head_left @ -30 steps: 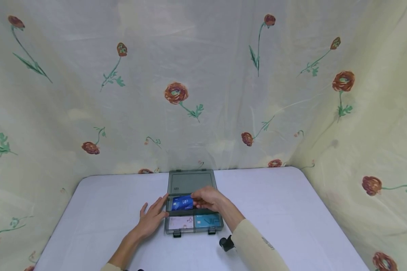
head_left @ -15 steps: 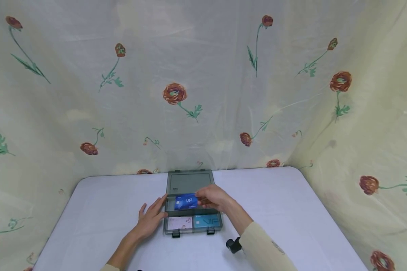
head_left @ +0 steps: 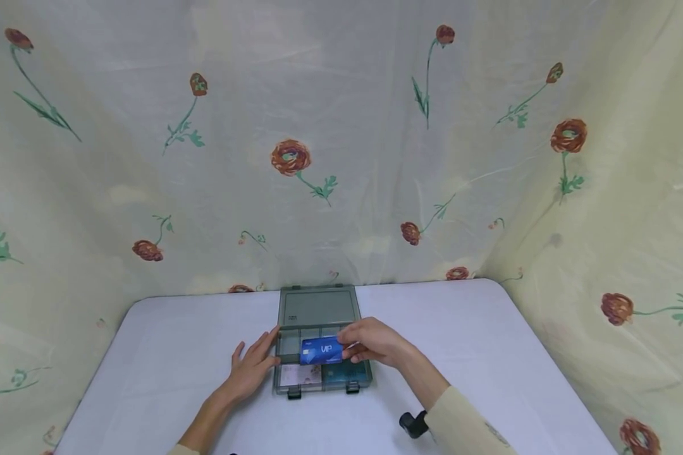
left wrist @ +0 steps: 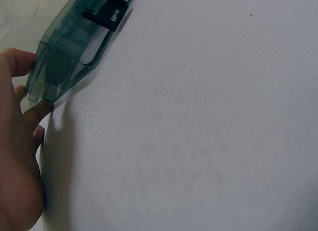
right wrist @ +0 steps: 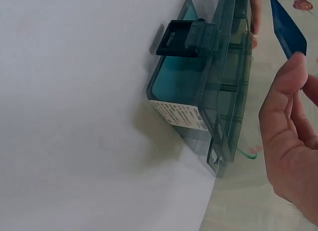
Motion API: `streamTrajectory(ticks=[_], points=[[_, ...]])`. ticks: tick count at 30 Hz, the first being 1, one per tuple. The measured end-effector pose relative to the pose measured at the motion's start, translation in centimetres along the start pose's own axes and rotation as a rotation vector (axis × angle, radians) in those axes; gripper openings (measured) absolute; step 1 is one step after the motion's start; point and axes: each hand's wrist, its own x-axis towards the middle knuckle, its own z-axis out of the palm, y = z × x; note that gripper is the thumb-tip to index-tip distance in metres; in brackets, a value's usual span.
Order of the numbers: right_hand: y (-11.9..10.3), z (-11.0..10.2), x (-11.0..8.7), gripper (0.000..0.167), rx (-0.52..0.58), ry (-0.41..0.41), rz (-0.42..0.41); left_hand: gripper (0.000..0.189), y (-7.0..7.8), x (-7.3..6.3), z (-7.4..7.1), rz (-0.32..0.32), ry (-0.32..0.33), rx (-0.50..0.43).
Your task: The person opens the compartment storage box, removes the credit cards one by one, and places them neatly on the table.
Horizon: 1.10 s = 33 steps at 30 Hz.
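My right hand (head_left: 375, 341) pinches the right edge of a blue VIP card (head_left: 320, 351) between thumb and fingers. The card is over the divided, see-through grey-green plastic box (head_left: 288, 345), whose lid (head_left: 319, 306) lies folded back. In the right wrist view, the blue card (right wrist: 289, 27) is seen nearly edge-on, above the box's open top. My left hand (head_left: 249, 373) has its fingers spread, thumb and fingertips touching the box's left side. A pale pink card (head_left: 296, 375) lies in the front left compartment; a teal card (head_left: 347, 373) at front right is partly overlapped by the blue one.
Two dark latches (head_left: 294, 393) hang on the box's front edge. A white cloth (head_left: 461, 354) covers the table, with a flowered curtain (head_left: 364, 158) behind it and at the sides. A black wrist-camera piece (head_left: 413, 424) is beside the right sleeve.
My right hand has drawn the blue card from the rear compartment to the right and toward me, uncovering small dividers there. My left hand has stayed at the box's side.
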Motion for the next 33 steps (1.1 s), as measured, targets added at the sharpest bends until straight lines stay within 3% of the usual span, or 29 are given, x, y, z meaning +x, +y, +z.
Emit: streamTrajectory(ticks=[17,25,33], points=[[3.3,-1.4,-4.8,0.021,-0.032,-0.133,0.089,0.067,0.0,-0.1,-0.2,0.020,-0.009,-0.019],[4.8,-1.9,-5.6,0.019,-0.074,-0.188,0.121,0.066,-0.1,0.0,-0.2,0.017,-0.012,-0.021],[6.4,-2.2,-5.3,0.017,-0.094,-0.177,0.172,0.067,0.0,0.0,-0.2,0.003,-0.014,-0.024]])
